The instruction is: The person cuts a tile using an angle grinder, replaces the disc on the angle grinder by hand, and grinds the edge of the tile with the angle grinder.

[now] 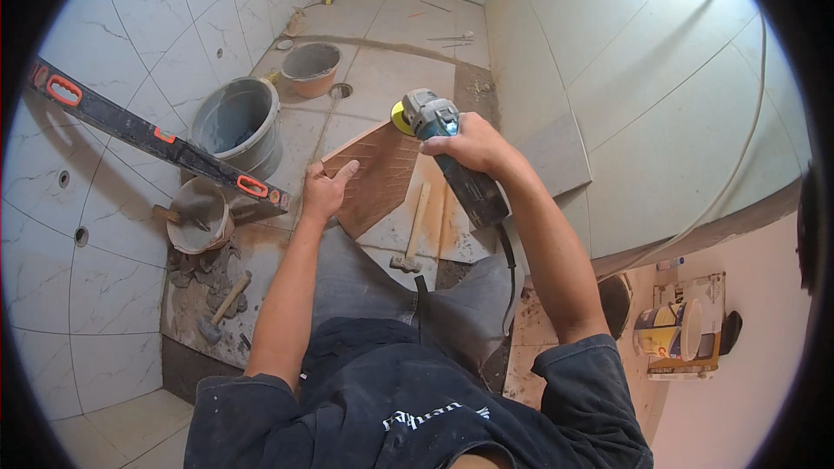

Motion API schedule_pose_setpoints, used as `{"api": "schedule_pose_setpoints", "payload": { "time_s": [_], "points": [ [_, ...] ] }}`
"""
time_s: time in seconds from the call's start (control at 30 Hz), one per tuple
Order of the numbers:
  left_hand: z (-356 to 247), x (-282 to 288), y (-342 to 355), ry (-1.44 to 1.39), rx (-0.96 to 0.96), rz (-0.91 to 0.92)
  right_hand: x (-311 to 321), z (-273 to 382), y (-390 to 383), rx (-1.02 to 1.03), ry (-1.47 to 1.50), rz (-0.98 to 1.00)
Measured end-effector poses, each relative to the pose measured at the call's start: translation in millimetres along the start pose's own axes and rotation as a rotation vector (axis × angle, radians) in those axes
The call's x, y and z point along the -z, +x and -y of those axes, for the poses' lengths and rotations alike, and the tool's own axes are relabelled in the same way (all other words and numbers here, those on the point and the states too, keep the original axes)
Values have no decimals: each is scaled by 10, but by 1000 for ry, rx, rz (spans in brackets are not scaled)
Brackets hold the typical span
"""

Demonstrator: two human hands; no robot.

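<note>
My right hand (pixel 475 144) is wrapped round the body of an angle grinder (pixel 473 189) with a yellow-green disc (pixel 401 118). The disc is at the upper corner of a reddish-brown tile (pixel 375 181); whether they touch I cannot tell. My left hand (pixel 325 189) grips the tile's left edge, thumb on the ribbed face, and the tile stands tilted in front of my knees. Below the grinder, a hammer (pixel 415 230) with a wooden handle lies on the floor. The grinder's black cord (pixel 512 282) runs down past my right leg.
At left, a long spirit level (pixel 187 155) stretches past a grey bucket (pixel 269 135) and a mortar-stained pail (pixel 224 239). Farther off stand an orange tub (pixel 313 87) and a floor drain (pixel 343 90). A second hammer (pixel 228 306) lies by mortar lumps. A tile (pixel 556 156) leans right.
</note>
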State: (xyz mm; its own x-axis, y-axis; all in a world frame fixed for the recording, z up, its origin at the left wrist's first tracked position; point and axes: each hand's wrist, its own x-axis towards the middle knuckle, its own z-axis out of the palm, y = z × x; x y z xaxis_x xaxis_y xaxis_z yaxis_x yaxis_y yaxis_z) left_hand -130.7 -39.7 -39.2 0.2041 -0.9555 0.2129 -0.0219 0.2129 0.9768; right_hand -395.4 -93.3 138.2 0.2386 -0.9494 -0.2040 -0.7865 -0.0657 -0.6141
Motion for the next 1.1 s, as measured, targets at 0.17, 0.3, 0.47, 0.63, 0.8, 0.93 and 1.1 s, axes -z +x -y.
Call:
{"api": "schedule_pose_setpoints", "payload": {
  "time_s": [0.17,0.3,0.47,0.63,0.8,0.93,1.1],
  "points": [
    [72,67,18,102,-11,-44,-125,235,-165,78,6,61],
    [88,72,9,101,8,-40,-154,301,-221,94,-26,80],
    [60,65,-1,124,-5,-35,-117,188,-164,102,-35,66],
    [5,53,-30,50,17,-22,-33,88,-88,-11,-2,19],
    [31,30,-24,108,-2,-29,-88,79,-122,34,-11,8],
    [106,64,-27,157,-6,-61,-201,301,-275,98,-11,63],
    [162,124,-2,138,-43,-64,-261,361,-317,175,-7,63]
  ]
}}
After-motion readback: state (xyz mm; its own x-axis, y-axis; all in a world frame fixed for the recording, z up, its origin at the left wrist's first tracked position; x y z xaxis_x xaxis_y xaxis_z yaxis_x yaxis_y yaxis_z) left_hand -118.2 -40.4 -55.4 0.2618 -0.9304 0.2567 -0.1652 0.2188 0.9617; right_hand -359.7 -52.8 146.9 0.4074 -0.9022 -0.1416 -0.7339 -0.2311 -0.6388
